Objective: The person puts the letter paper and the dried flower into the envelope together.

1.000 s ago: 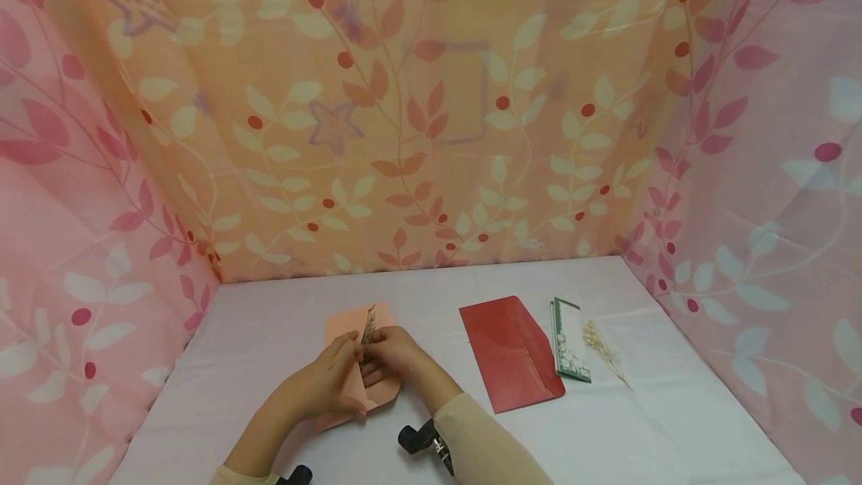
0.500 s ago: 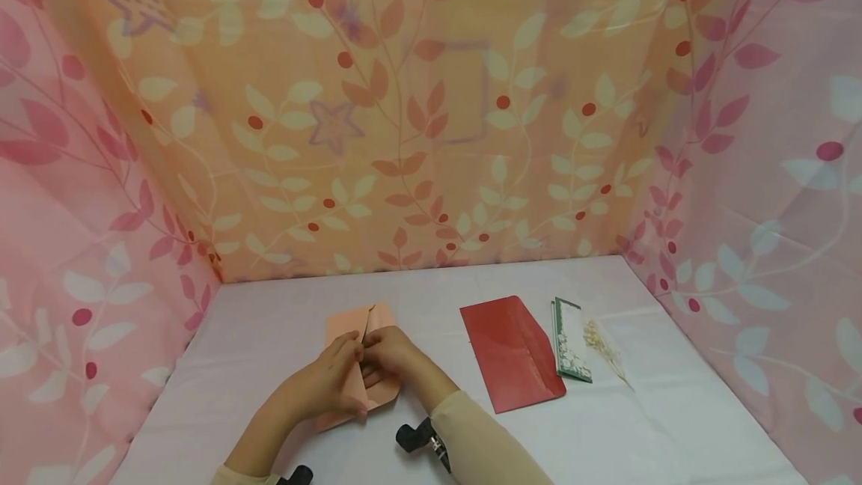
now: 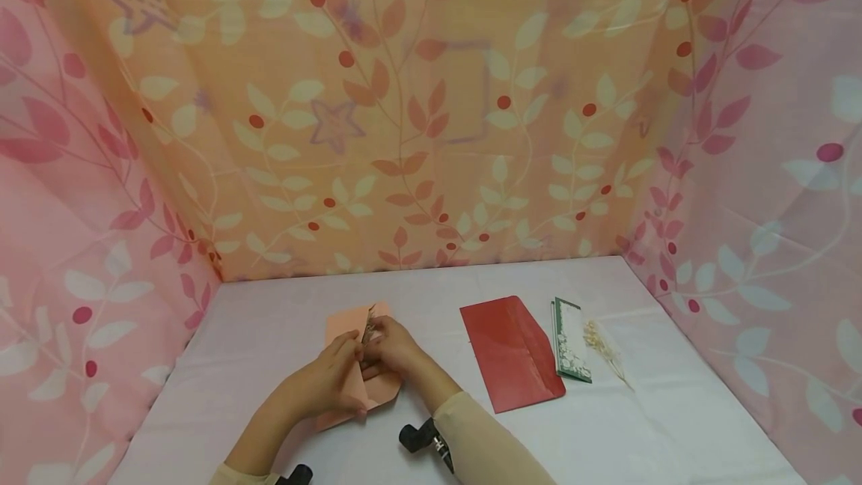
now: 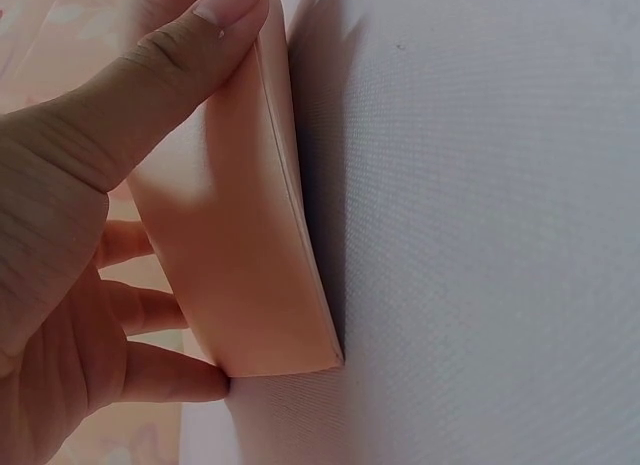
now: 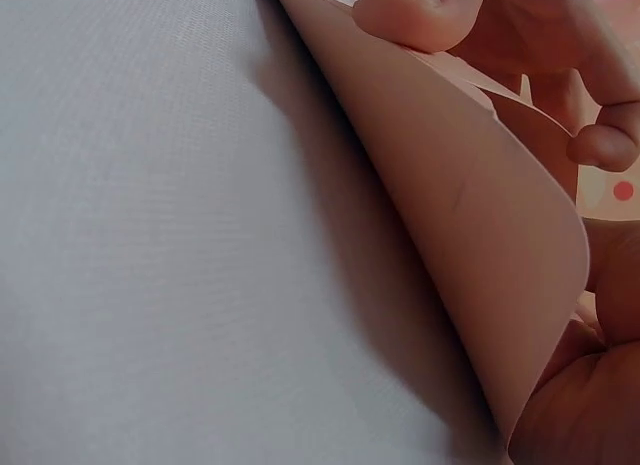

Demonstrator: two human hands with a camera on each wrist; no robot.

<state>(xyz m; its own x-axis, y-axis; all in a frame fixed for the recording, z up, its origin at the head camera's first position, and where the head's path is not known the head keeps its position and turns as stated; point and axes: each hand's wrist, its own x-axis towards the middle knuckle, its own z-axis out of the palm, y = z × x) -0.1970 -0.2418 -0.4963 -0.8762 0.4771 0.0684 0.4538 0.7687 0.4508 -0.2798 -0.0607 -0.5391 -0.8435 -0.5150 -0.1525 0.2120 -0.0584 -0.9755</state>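
A peach paper envelope lies under both hands, its flap side toward the right. My left hand grips its left part; in the left wrist view the thumb lies over the peach envelope with fingers behind it. A thin dark dried-flower sprig pokes up at the envelope's opening. My right hand pinches at this sprig, fingers curled; its lower end is hidden. In the right wrist view, the right thumb is by the edge of the raised envelope flap.
A red envelope lies to the right on the white tablecloth. Beside it are a green-and-white folded card and a pale dried-flower sprig. Patterned curtains enclose the back and sides.
The sprig's top was mostly covered half a second ago and shows again now. My right hand has shifted slightly up and away from me. The left hand has stayed in place.
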